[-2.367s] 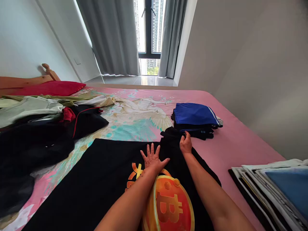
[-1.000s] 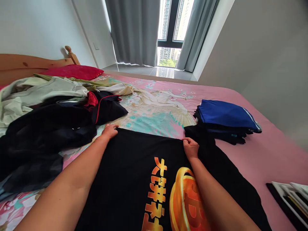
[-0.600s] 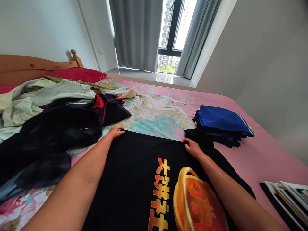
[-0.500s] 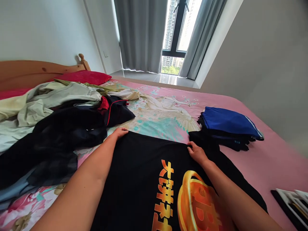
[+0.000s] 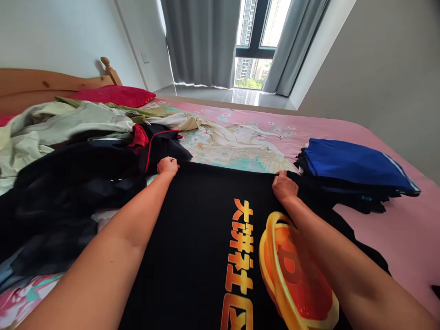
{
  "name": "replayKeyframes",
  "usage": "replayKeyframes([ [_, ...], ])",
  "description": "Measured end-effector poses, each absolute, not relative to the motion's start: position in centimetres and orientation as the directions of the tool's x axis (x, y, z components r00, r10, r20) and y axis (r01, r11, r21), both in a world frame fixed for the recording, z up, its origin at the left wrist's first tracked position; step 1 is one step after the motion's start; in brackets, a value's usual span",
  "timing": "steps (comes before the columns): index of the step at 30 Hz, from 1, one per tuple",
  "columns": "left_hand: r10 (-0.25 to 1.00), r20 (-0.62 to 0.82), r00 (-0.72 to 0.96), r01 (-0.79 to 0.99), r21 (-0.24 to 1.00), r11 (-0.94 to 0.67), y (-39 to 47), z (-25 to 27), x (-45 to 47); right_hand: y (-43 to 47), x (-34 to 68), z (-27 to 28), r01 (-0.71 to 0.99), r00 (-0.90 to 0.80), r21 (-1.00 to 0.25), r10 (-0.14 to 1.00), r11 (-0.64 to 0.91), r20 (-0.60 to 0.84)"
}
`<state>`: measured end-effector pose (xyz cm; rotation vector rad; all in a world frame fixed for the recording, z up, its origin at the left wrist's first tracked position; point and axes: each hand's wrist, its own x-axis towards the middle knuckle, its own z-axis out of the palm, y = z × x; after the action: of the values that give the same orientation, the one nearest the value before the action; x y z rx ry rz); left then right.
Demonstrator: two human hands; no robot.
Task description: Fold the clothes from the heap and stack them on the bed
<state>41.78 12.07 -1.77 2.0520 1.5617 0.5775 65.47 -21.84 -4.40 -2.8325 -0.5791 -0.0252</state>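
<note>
Shift since earlier frames: both hands have been carried further up the bed along the far edge of the black T-shirt [image 5: 202, 238], and the shirt has been drawn out flatter and wider across the lower middle of the frame.
Left hand: the left hand [image 5: 167, 166] is closed into a fist on the shirt's far left corner, left of centre; the cloth is pinched there.
Right hand: the right hand [image 5: 283, 185] is curled shut on the far edge of the same shirt, right of centre, with the fingers tucked over the hem.
Shirt position: it is laid print-up on the pink bedsheet [image 5: 395, 224], with orange characters [image 5: 240, 256] and an orange coin design [image 5: 299, 275] towards the bottom right, partly covered by the right forearm.
Meaning of the change: the top edge appears to be held taut between the two fists, so the garment seems to be in the spreading stage, with no fold yet visible.
Left surroundings: a heap of unfolded clothes [image 5: 68, 156], dark and pale, is piled at the left, touching the shirt's left side just beside the left fist.
Right surroundings: a folded stack topped by a blue garment [image 5: 354, 162] is set at the right, very near the right fist; the shirt's right sleeve area runs against its dark underside.
Far end: a red pillow [image 5: 113, 95] and wooden headboard [image 5: 41, 85] are seen at upper left, grey curtains [image 5: 202, 41] and a window [image 5: 257, 41] at top centre.
Obstruction: the heap and the stack crowd both sides.
</note>
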Motion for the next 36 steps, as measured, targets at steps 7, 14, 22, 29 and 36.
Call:
replayKeyframes([
  [7, 0.92, 0.251, 0.301, 0.784, 0.484, -0.388, 13.3, -4.1, 43.9, -20.1, 67.7, -6.4, 0.409, 0.908, -0.16, 0.383, -0.898, 0.172],
  [14, 0.856, 0.037, 0.515, 0.805, 0.321, -0.498, 8.4, -2.5, 42.6, -20.5, 67.0, -6.4, 0.438, 0.893, -0.21, 0.45, -0.874, -0.013],
  [22, 0.532, -0.014, 0.847, 0.531, -0.041, -0.847, -7.8, -5.5, 29.0, -21.2, 64.1, -3.7, 0.489, 0.864, -0.24, 0.504, -0.839, -0.004],
  [29, 0.527, 0.053, 0.848, 0.529, -0.07, -0.846, -7.9, -7.3, 28.4, -28.9, 57.9, -3.4, 0.73, 0.663, -0.287, 0.745, -0.62, 0.075],
  [36, 0.541, 0.079, 0.837, 0.546, -0.073, -0.834, -8.1, -7.2, 28.5, -41.0, 67.0, 0.3, 0.292, 0.952, -0.36, 0.306, -0.886, 0.018],
])
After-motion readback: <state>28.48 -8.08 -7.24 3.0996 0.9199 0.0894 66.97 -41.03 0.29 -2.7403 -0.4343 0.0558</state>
